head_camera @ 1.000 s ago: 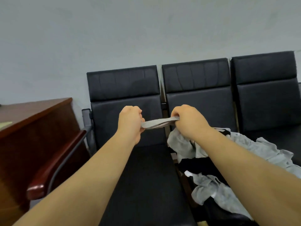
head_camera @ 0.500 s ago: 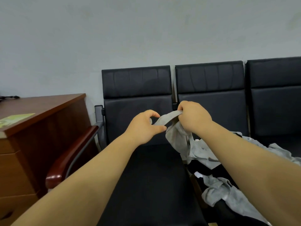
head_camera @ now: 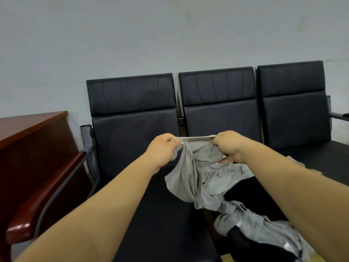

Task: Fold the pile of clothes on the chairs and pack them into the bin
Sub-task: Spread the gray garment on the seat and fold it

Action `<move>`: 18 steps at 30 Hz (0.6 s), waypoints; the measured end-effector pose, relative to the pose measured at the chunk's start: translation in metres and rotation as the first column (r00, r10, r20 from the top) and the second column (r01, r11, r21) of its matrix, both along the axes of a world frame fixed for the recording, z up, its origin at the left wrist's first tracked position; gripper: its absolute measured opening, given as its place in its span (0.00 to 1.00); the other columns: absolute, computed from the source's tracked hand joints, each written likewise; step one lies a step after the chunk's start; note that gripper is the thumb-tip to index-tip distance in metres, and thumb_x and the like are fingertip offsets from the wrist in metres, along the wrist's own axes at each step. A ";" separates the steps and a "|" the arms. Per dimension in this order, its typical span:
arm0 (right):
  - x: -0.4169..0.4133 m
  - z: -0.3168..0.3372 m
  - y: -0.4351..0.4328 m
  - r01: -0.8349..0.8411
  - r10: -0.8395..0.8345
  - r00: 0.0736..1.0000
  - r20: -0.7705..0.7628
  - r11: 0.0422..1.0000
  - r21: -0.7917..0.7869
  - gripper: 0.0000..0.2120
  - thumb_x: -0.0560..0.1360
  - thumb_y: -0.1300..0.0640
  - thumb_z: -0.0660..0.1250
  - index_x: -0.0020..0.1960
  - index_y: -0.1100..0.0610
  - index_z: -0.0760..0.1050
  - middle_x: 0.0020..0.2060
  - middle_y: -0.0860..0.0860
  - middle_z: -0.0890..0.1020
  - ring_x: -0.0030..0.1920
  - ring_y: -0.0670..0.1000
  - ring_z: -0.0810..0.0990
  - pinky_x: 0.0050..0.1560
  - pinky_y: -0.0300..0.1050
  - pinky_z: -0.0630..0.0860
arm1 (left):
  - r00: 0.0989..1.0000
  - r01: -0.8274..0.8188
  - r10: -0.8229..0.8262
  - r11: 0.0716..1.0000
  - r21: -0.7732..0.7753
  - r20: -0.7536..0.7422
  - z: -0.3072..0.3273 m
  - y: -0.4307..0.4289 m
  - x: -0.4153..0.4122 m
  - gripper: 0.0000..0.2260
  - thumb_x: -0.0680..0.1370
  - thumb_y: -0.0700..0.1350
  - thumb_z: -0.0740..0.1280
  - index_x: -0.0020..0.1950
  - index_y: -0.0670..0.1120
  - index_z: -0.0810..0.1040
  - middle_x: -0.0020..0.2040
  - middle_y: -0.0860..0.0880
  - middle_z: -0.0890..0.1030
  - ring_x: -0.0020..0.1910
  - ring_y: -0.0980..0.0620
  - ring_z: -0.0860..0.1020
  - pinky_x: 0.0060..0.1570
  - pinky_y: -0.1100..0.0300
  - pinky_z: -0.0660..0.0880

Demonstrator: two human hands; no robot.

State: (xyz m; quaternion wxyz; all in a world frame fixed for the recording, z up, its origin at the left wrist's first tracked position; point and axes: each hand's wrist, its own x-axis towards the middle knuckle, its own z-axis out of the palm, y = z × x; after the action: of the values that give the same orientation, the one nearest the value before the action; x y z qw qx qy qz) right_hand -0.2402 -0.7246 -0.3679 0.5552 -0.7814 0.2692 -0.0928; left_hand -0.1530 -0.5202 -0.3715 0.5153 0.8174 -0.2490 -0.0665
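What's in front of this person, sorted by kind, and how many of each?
Black seats: 3
Wooden desk: 1
Hands: 2
Grey garment, gripped by both: 1
Total: 7; the remaining clothes pile is too tangled to count.

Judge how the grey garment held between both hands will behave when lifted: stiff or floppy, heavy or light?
Probably floppy: the grey knit garment sags in loose folds below the edge stretched between the left hand and right hand. Likely light, being thin cloth that bunches easily.
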 end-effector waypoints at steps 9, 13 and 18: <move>-0.006 0.010 -0.016 -0.121 0.026 0.957 0.289 0.940 0.318 0.05 0.80 0.64 0.66 0.50 0.60 0.81 0.47 0.59 0.86 0.44 0.58 0.86 0.48 0.56 0.84 | 0.991 -0.103 0.103 0.995 -0.012 0.082 0.000 -0.018 0.005 0.12 0.83 0.47 0.62 0.46 0.47 0.82 0.39 0.49 0.80 0.38 0.51 0.74 0.39 0.55 0.72; -0.011 0.010 -0.024 -0.340 0.336 0.940 0.065 0.938 0.069 0.12 0.73 0.61 0.77 0.54 0.58 0.80 0.49 0.58 0.87 0.49 0.59 0.87 0.49 0.54 0.83 | 0.984 -0.112 0.109 0.994 0.009 0.144 0.005 -0.016 0.009 0.12 0.83 0.46 0.63 0.45 0.47 0.84 0.36 0.49 0.81 0.35 0.52 0.75 0.36 0.58 0.72; -0.013 0.024 -0.022 -0.507 0.320 0.855 -0.407 0.675 -0.535 0.14 0.66 0.54 0.81 0.49 0.50 0.82 0.45 0.50 0.87 0.44 0.54 0.86 0.46 0.51 0.85 | 0.972 -0.141 0.134 0.990 0.021 0.194 0.017 -0.010 0.016 0.13 0.84 0.47 0.61 0.48 0.49 0.84 0.46 0.48 0.85 0.44 0.50 0.81 0.44 0.54 0.79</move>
State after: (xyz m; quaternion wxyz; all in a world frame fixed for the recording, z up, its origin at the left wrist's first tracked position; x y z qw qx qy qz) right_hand -0.2528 -0.7461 -0.3443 0.2261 -0.9655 0.1121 0.0641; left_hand -0.1367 -0.5300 -0.3545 0.4778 0.8441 -0.2394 0.0442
